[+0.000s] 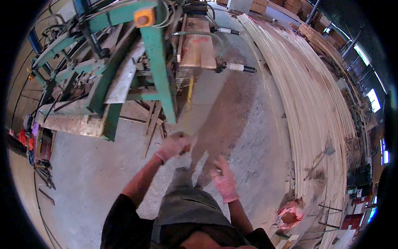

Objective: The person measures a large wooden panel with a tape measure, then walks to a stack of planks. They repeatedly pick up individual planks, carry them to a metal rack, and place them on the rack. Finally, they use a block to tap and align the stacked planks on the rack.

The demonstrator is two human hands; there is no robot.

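Note:
My left hand (174, 146), in a pale pink glove, is closed around the near end of a long thin wooden strip (187, 106) that runs away from me toward the green machine; the strip is blurred. My right hand (224, 179), also gloved, hangs free over the concrete floor with its fingers spread and nothing in it. Both forearms come up from the lower edge, on either side of my grey trousers.
A green metal machine frame (159, 70) with hoses and a wooden plank (198, 47) on it stands ahead left. A long stack of pale wooden strips (315, 108) curves along the right. Scrap sticks (152, 122) lie under the machine. A pink object (290, 216) sits lower right.

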